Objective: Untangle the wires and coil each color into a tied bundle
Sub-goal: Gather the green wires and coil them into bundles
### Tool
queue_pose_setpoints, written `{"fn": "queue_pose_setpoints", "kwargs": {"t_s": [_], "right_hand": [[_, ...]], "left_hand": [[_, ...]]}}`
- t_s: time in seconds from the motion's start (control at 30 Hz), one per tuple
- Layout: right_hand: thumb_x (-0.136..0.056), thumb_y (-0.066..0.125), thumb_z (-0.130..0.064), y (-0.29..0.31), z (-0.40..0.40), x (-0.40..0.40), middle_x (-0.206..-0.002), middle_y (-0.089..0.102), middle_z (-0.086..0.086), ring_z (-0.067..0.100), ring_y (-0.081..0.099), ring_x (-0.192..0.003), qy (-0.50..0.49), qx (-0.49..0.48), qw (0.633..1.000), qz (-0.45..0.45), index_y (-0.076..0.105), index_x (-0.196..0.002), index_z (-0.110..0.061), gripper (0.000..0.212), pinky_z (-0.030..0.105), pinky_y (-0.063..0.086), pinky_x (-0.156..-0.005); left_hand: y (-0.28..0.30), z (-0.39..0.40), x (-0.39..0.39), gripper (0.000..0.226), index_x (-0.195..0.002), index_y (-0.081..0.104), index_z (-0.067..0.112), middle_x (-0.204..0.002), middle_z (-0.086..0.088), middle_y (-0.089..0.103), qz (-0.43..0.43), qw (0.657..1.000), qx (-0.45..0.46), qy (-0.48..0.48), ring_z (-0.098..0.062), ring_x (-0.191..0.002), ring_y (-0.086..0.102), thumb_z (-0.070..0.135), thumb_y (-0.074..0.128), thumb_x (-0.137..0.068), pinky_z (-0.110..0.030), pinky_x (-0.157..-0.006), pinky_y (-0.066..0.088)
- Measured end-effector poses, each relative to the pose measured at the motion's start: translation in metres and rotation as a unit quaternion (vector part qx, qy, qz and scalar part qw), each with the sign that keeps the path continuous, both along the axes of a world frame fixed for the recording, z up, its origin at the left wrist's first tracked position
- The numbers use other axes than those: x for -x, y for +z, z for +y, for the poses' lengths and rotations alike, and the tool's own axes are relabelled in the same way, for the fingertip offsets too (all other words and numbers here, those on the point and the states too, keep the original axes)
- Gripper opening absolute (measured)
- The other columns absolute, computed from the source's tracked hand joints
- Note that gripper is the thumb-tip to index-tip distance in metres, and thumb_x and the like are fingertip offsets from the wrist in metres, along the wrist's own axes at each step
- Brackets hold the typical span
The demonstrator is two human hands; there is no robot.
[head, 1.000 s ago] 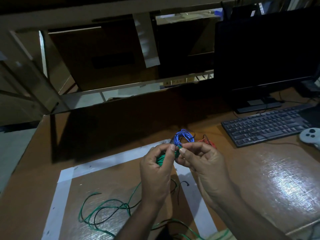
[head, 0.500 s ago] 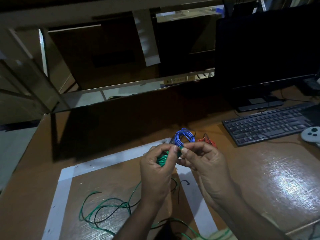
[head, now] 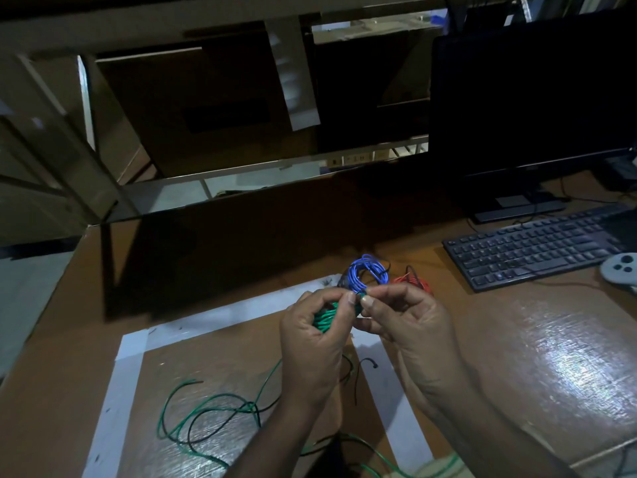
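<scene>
Fingers around green wire

**Other things on the table**

A dark monitor stands at the far right corner of the brown table. A black keyboard lies in front of it, and a grey game controller rests just beside the keyboard at the right edge. White tape marks a rectangle near the front edge.

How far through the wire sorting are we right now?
Blue bundle and red bundle lie coiled on the desk; whether tied is unclear. The left hand holds the green coil and the right hand pinches its wire. Loose green wire and black wire remain.
</scene>
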State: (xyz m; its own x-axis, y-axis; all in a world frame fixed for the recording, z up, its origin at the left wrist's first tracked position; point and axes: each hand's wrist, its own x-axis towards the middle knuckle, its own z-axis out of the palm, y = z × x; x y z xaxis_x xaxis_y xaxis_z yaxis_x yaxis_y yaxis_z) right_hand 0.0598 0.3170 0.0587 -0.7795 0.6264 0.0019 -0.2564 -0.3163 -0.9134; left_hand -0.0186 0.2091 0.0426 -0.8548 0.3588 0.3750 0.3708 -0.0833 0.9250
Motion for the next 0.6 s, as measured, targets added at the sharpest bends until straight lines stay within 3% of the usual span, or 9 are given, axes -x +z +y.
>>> {"fn": "queue_pose_setpoints", "kwargs": {"t_s": [0.2, 0.6], "right_hand": [[-0.079, 0.075, -0.008, -0.001, -0.003, 0.001, -0.104, 0.075, 0.020, 0.039, 0.075, -0.093, -0.013, 0.019, 1.000, 0.018, 0.074, -0.089, -0.010, 0.010, 0.047, 0.061, -0.081], [-0.080, 0.075, -0.007, -0.003, -0.001, 0.001, -0.103, 0.075, 0.020, 0.040, 0.074, -0.096, -0.007, -0.001, 1.000, 0.011, 0.076, -0.088, -0.012, 0.010, 0.046, 0.061, -0.079]], "left_hand": [[0.004, 0.000, -0.001, 0.018, -0.087, 0.077, 0.022, -0.081, -0.003, 0.072, 0.004, 1.000, 0.001, 0.005, -0.023, -0.076, 0.068, 0.035, 0.066, -0.093, -0.047, -0.067, 0.056], [-0.006, -0.001, 0.003, 0.016, -0.094, 0.078, 0.018, -0.087, -0.008, 0.073, -0.009, 1.000, 0.000, -0.016, -0.036, -0.079, 0.072, 0.031, 0.068, -0.095, -0.059, -0.069, 0.058]]}}
